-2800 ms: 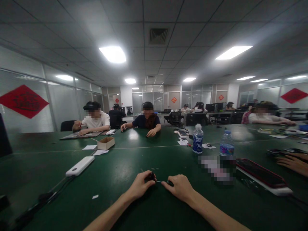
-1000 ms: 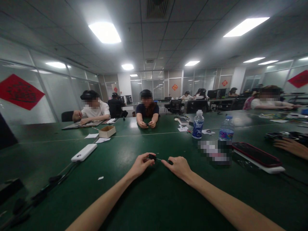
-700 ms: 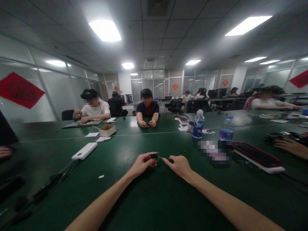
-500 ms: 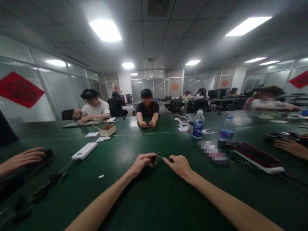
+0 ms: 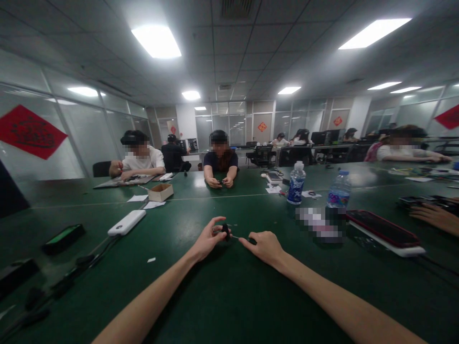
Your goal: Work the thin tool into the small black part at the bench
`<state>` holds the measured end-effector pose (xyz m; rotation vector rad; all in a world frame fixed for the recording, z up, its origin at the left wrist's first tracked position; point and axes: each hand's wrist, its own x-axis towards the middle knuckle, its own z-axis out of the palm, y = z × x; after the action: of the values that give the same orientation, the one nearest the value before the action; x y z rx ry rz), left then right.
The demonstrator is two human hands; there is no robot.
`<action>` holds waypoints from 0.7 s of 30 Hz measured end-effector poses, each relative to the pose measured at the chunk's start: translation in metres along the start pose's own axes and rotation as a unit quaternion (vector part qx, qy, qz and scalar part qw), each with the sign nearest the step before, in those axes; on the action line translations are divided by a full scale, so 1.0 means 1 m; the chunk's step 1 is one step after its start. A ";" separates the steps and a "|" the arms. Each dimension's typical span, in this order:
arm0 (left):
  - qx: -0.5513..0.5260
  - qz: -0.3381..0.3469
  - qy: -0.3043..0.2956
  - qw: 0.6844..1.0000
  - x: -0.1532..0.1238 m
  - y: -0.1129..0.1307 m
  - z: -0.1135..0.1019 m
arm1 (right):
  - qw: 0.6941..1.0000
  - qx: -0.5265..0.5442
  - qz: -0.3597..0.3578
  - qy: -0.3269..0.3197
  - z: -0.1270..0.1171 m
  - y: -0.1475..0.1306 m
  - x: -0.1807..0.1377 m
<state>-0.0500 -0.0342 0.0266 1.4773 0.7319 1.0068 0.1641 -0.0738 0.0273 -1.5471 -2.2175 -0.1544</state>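
Both of my hands rest out on the green table [image 5: 229,306]. My left hand [image 5: 208,239] pinches a small black part [image 5: 225,231] between thumb and fingers. A thin wire runs from that part to the right. My right hand [image 5: 263,247] is closed, its fingertips pinching the wire's other end at a small dark piece [image 5: 252,240]. The two hands lie a short way apart.
A white power bank [image 5: 126,222] with a cable and a dark phone [image 5: 63,237] lie to the left. Two water bottles [image 5: 296,183], a red-cased phone [image 5: 382,228] and another person's hand [image 5: 430,216] are to the right. A small cardboard box [image 5: 160,191] and seated people are opposite.
The view tilted up since the earliest frame. My left fingers turned the small black part upright. A person's hand came in at the left, then left; a dark phone now lies there.
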 end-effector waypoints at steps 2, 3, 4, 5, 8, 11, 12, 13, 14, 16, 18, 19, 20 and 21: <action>0.001 -0.002 -0.002 1.000 0.000 0.000 0.000 | 1.000 -0.020 0.000 -0.011 -0.001 -0.001 0.000; -0.001 -0.002 -0.003 1.000 0.000 0.000 0.000 | 0.999 -0.028 0.002 -0.016 -0.001 -0.001 0.000; -0.003 -0.003 -0.004 1.000 0.000 0.000 0.001 | 0.999 -0.033 0.006 -0.023 -0.002 -0.002 0.001; -0.005 -0.002 -0.005 1.000 0.000 0.000 0.001 | 0.999 -0.036 0.010 -0.030 -0.002 -0.002 0.001; -0.006 0.003 -0.007 1.000 0.000 0.001 0.001 | 0.998 -0.037 0.016 -0.039 -0.003 -0.002 0.001; -0.004 0.004 -0.011 1.000 0.000 0.000 0.000 | 0.999 -0.029 0.008 -0.040 -0.004 -0.002 0.001; -0.003 0.005 -0.014 1.000 0.000 0.000 -0.001 | 0.999 -0.028 0.006 -0.039 -0.004 -0.002 0.001; -0.002 0.008 -0.016 1.000 0.001 -0.001 -0.001 | 0.999 -0.028 0.006 -0.039 -0.004 -0.002 0.001; 0.000 0.011 -0.019 1.000 0.001 -0.002 -0.002 | 0.999 -0.027 0.006 -0.038 -0.004 -0.002 0.001; 0.005 0.013 -0.025 1.000 0.001 -0.003 -0.003 | 0.999 -0.020 0.004 -0.035 -0.004 -0.001 0.000; 0.010 0.010 -0.026 1.000 0.001 -0.002 -0.002 | 0.999 -0.011 0.000 -0.031 -0.003 0.000 0.000; 0.013 0.010 -0.025 1.000 0.001 -0.002 -0.002 | 1.000 -0.006 -0.004 -0.029 -0.002 0.000 0.000; 0.016 0.008 -0.024 1.000 0.000 0.000 -0.001 | 1.000 -0.002 -0.006 -0.027 -0.002 0.000 0.000; 0.020 0.007 -0.023 1.000 0.000 0.001 -0.001 | 1.000 0.000 -0.006 -0.028 -0.002 0.001 0.000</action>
<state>-0.0506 -0.0342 0.0273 1.5372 0.7129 0.9715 0.1652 -0.0740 0.0293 -1.5557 -2.2700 -0.1171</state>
